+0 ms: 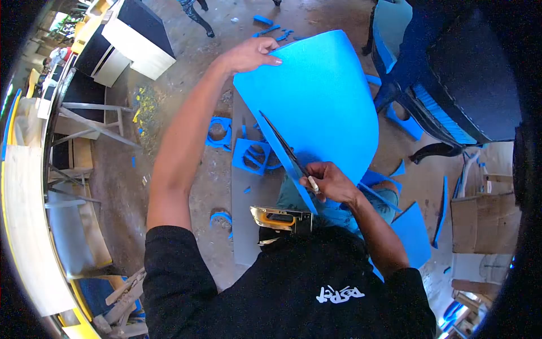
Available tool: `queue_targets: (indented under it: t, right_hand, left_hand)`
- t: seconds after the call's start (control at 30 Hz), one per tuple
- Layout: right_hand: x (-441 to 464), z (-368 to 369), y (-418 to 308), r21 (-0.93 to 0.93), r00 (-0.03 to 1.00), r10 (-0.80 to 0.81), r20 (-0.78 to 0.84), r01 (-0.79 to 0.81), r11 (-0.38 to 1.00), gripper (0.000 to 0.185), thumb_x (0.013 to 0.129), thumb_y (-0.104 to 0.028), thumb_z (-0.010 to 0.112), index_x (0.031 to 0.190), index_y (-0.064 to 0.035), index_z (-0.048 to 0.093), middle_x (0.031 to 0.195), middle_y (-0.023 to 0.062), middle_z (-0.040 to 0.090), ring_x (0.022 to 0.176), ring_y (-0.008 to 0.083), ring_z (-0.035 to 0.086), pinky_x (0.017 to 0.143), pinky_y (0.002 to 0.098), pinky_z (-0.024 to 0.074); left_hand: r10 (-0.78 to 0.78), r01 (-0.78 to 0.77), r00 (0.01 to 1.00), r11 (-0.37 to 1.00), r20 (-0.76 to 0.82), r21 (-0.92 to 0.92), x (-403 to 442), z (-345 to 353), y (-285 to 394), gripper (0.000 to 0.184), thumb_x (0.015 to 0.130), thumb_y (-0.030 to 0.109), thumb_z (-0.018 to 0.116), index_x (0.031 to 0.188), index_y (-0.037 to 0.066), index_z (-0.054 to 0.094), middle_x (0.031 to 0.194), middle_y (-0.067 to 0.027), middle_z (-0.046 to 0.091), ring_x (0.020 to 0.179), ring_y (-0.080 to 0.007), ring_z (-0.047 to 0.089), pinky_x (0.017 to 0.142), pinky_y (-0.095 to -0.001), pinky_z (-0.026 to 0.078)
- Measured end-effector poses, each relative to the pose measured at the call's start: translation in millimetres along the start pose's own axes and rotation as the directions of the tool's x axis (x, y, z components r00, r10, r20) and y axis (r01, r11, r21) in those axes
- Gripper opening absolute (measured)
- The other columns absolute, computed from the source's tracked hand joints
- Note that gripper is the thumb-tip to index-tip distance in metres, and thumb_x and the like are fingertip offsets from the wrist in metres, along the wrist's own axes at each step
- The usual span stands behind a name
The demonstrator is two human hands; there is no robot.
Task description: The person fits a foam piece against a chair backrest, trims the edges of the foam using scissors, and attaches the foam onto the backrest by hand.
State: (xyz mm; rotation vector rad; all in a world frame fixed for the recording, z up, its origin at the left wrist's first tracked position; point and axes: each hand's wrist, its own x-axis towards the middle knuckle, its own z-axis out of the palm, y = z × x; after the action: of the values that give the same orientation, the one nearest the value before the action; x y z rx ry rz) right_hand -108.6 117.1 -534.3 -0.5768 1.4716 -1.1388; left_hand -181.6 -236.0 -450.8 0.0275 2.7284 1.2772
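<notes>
A large blue foam sheet (327, 85) with a rounded far right corner is held up over my lap. My left hand (251, 55) pinches its upper left edge, thumb on top and fingers curled beneath. In my right hand (334, 182) is a pair of scissors (280, 138) with long dark blades and a pale handle. The blades lie along the foam's left side, pointing up and left. Below them a narrow strip of foam runs down toward my lap. A gold-coloured staple gun (281, 219) sits close by my waist, left of the right hand.
Foam offcuts with round holes (251, 156) lie on the floor (192, 85). A dark upholstered chair frame (474, 73) stands at right, a flat blue foam piece (412, 234) below it. At left are a white-and-black cabinet (138, 42) and a long workbench (28, 226).
</notes>
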Motion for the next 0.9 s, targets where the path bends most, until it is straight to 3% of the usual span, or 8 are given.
queue_targets:
  t: [0.07,0.33,0.57,0.67,0.9]
  right_hand:
    - [-2,0,-4,0.028,1.0,-0.006,0.002,0.006,1.0,0.036,0.089,-0.031,0.072,0.069,-0.0075,0.054,0.058,-0.0008,0.049,0.047,0.0082,0.044,0.043,0.0257,0.0353]
    - [3,3,-25,-0.005,0.999,-0.002,-0.055,0.002,1.0,0.039,0.089,-0.039,0.069,0.071,-0.0084,0.054,0.058,-0.0008,0.049,0.049,0.0095,0.045,0.044,0.0274,0.0376]
    - [13,6,-37,0.018,0.999,-0.009,-0.03,0.009,1.0,0.039,0.091,-0.038,0.068,0.07,-0.0083,0.054,0.059,-0.0015,0.048,0.05,0.0091,0.045,0.044,0.027,0.0372]
    - [14,7,-33,-0.019,0.999,-0.012,-0.037,0.011,1.0,0.038,0.091,-0.037,0.067,0.07,-0.0085,0.053,0.059,-0.0016,0.048,0.05,0.0086,0.045,0.044,0.0268,0.037]
    - [17,3,-26,-0.029,0.999,-0.051,-0.018,0.051,0.998,0.034,0.09,-0.027,0.071,0.069,-0.0084,0.053,0.059,-0.0015,0.048,0.05,0.007,0.044,0.043,0.0252,0.0358]
  left_hand:
    - [-0.005,0.006,0.999,1.0,0.034,-0.03,0,1,-2,0.038,0.091,0.022,0.071,0.12,0.0,0.058,0.108,-0.0063,0.068,0.1,-0.0147,0.061,0.088,-0.0321,0.048]
    - [-0.038,0.044,0.997,0.996,-0.071,0.072,-6,5,3,0.041,0.088,0.026,0.074,0.118,0.0,0.062,0.11,-0.0109,0.069,0.101,-0.0193,0.063,0.086,-0.0345,0.049]
    - [-0.078,0.079,0.994,0.997,-0.076,0.006,-11,7,13,0.041,0.089,0.024,0.074,0.119,-0.001,0.061,0.113,-0.0121,0.068,0.104,-0.019,0.063,0.088,-0.0342,0.049]
    - [-0.066,0.068,0.996,0.997,-0.066,0.028,-11,7,13,0.036,0.091,0.023,0.07,0.117,0.0,0.06,0.112,-0.0098,0.067,0.103,-0.0168,0.061,0.089,-0.0325,0.049]
    - [-0.09,0.089,0.994,0.996,-0.057,-0.031,-9,7,10,0.041,0.088,0.023,0.074,0.119,-0.001,0.061,0.114,-0.0127,0.068,0.107,-0.0205,0.063,0.09,-0.0345,0.049]
